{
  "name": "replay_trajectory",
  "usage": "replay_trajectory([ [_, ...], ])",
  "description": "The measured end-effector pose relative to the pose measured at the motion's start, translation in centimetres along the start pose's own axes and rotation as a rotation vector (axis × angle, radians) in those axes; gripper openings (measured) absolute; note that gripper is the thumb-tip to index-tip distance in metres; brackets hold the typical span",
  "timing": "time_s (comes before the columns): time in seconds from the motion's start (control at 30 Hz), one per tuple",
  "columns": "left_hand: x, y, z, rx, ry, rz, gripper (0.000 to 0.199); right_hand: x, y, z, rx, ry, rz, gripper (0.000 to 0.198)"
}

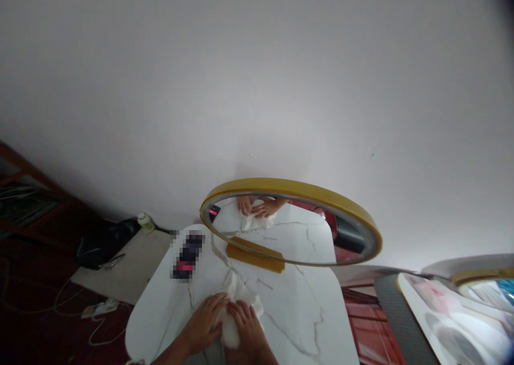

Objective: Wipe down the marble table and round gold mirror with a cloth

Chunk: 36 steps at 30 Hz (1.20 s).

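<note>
A soft white cloth (241, 293), possibly tissue, lies crumpled on a white marble-patterned table (289, 311). My left hand (205, 322) holds it from the left with bent fingers, the thumb reaching towards the middle. From the right, my right hand (247, 325) presses its fingers onto the same cloth, close beside the left fingertips. A smooth white bulge (229, 330) shows between the hands; whether it is part of the cloth or a separate thing, I cannot tell. Behind them stands an oval-looking mirror (277, 228) with a gold rim, reflecting both hands and the cloth.
The mirror's gold base (255, 255) rests on the table near the wall (257, 97). A pixelated dark item (188, 255) lies at the table's left. On the floor to the left are a black bag (106, 242), a bottle (145, 222) and cables. Another white surface (453, 322) stands at right.
</note>
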<state>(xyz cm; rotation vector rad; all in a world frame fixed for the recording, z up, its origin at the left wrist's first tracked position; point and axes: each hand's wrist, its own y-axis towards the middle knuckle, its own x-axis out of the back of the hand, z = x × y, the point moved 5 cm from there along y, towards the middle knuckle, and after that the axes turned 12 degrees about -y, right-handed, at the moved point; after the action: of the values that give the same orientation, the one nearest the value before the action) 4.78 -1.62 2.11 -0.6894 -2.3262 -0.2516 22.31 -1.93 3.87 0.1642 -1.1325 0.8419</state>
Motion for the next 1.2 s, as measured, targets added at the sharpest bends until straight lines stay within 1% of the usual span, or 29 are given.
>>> replay_trajectory([
  [0.1,0.3,-0.1,0.8,0.044,-0.006,0.053,0.056,0.0,-1.0,-1.6,-0.045,-0.045,-0.002,0.087],
  [0.2,0.3,0.6,1.0,0.070,0.007,0.074,0.058,-1.1,-1.7,-3.3,-0.104,-0.080,0.033,0.090],
  [0.27,-0.2,1.4,0.9,0.098,0.022,0.066,0.062,-1.6,-1.8,-4.0,-0.119,-0.098,0.038,0.092],
  [0.37,-1.4,2.9,0.8,0.180,0.066,0.041,0.061,-1.5,-1.7,-4.9,-0.158,-0.107,-0.001,0.090],
  [0.47,-2.7,4.3,0.6,0.262,0.134,-0.004,0.057,-0.7,-1.4,-6.0,-0.201,-0.086,-0.030,0.087],
  [0.53,-3.2,5.2,0.5,0.289,0.187,-0.054,0.055,-0.1,-1.1,-7.0,-0.207,-0.068,-0.035,0.085],
  [0.67,-3.6,7.1,0.6,0.237,0.300,-0.160,0.049,1.1,-0.1,-8.9,-0.217,-0.052,-0.056,0.085],
  [0.77,-3.7,8.6,1.2,0.205,0.337,-0.195,0.046,2.2,0.5,-10.0,-0.222,-0.050,-0.062,0.084],
  [0.87,-3.6,9.8,1.5,0.219,0.332,-0.194,0.047,3.8,0.5,-10.6,-0.198,-0.022,-0.089,0.082],
  [1.0,-3.4,10.7,1.0,0.261,0.293,-0.178,0.047,5.8,-0.5,-10.6,-0.122,0.018,-0.121,0.083],
  [1.1,-3.4,10.6,0.1,0.303,0.266,-0.160,0.045,6.4,-1.6,-10.3,-0.108,0.028,-0.095,0.083],
  [1.2,-4.0,9.8,-0.6,0.354,0.257,-0.095,0.046,6.5,-2.9,-9.9,-0.077,0.046,-0.087,0.081],
])
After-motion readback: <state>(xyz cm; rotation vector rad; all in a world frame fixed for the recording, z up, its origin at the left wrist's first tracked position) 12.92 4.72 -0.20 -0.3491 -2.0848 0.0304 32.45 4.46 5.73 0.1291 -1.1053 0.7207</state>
